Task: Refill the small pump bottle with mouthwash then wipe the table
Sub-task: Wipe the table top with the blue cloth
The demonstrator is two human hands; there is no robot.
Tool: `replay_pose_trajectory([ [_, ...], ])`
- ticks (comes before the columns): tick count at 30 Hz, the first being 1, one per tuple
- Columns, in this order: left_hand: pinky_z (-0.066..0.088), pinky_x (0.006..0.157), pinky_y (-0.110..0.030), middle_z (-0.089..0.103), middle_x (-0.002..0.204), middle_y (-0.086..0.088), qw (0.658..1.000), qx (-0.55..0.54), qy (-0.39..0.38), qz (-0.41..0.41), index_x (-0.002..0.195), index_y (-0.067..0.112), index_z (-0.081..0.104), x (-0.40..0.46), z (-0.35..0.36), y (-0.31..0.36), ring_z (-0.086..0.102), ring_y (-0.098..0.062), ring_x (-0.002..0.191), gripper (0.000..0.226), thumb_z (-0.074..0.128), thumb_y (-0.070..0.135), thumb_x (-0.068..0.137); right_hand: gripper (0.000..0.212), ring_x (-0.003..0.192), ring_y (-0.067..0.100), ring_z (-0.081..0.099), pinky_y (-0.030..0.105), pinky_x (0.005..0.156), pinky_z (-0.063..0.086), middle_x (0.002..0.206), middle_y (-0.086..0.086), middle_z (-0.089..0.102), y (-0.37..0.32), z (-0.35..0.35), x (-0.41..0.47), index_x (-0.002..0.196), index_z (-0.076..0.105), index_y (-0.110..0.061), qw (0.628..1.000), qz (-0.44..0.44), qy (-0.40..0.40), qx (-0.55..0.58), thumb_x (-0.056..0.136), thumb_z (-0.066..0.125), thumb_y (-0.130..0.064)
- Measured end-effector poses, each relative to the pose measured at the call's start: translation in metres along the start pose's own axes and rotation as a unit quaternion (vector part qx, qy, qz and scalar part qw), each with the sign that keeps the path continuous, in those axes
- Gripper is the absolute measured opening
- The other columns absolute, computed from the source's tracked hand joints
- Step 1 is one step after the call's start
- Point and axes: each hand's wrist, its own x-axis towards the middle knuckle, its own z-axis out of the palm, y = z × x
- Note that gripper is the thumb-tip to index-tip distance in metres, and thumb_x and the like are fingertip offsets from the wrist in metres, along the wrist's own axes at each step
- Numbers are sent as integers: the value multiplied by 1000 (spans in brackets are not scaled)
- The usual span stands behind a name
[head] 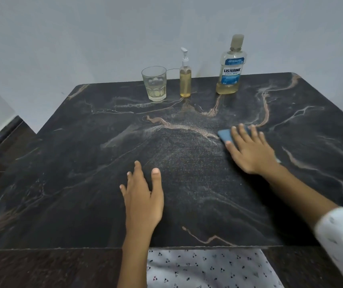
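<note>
Pressing under the right hand point(249, 148) (left hand point(143, 196) apart): blue cloth point(224, 136)

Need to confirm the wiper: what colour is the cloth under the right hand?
Blue cloth, seen in the head view.

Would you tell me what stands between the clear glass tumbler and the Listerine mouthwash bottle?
The small amber-filled pump bottle, seen in the head view.

dim even light, soft blur, curved edges
</note>
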Motion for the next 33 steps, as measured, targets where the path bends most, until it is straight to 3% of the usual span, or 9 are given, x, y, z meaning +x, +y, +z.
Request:
replay_pose_trajectory([
  [6,3,118,-45,13,158,5,998,-43,8,-35,151,27,6,0,-11,-3,-8,-23,145,65,27,53,95,60,146,24,-9,40,116,-7,159,5,-6,-113,6,44,152,-1,-13,991,-133,-26,11,102,10,-43],
  [10,4,119,-44,14,158,4,996,-57,48,-45,151,25,10,2,-21,-9,-5,-26,146,63,29,50,96,57,146,19,-7,36,115,-8,160,1,-2,-165,16,-9,153,2,-16,959,-278,-40,23,103,14,-41],
  [14,4,118,-41,16,158,6,994,-69,61,-50,150,27,14,4,-28,-16,-4,-25,146,61,29,51,96,55,146,13,-9,31,117,-10,159,-7,-1,-153,17,-79,153,6,-23,922,-382,-45,51,102,16,-42],
  [17,3,117,-40,18,157,6,994,-79,60,-54,150,29,15,4,-32,-23,-3,-25,146,62,28,54,95,58,142,2,-18,25,115,-15,156,-15,-11,-108,15,-118,152,-1,-30,923,-381,-40,46,99,6,-52],
  [21,2,116,-36,27,155,3,991,-98,77,-44,150,27,17,8,-35,-30,11,-23,146,61,28,52,95,61,138,-6,-21,22,115,-12,153,-22,-12,-46,3,-110,144,-9,-41,961,-273,-46,17,88,-10,-64],
  [25,16,118,-44,39,148,2,989,-119,90,-18,149,26,22,5,-32,-26,25,-22,143,59,30,50,96,57,143,4,-16,24,114,-14,157,-15,-8,-53,1,-54,147,-10,-33,975,-221,-22,11,95,-5,-55],
  [27,26,115,-39,40,146,7,987,-133,88,2,148,28,22,2,-30,-22,31,-11,139,59,31,51,95,55,145,11,-11,30,116,-10,159,-8,-5,-86,2,-29,151,-4,-25,977,-212,-23,5,101,6,-44],
  [30,27,93,-5,32,140,22,982,-168,77,34,148,34,20,-2,-30,-14,31,30,109,71,32,64,84,55,146,17,-8,34,116,-7,160,-2,-2,-144,7,-20,153,0,-19,963,-268,-34,11,103,13,-38],
  [33,23,89,-2,23,137,31,983,-160,49,70,148,38,14,-5,-30,-15,22,38,104,81,29,73,76,56,146,16,-9,32,115,-9,160,-2,-3,-179,17,-42,152,-1,-18,937,-347,-37,30,103,15,-39],
])
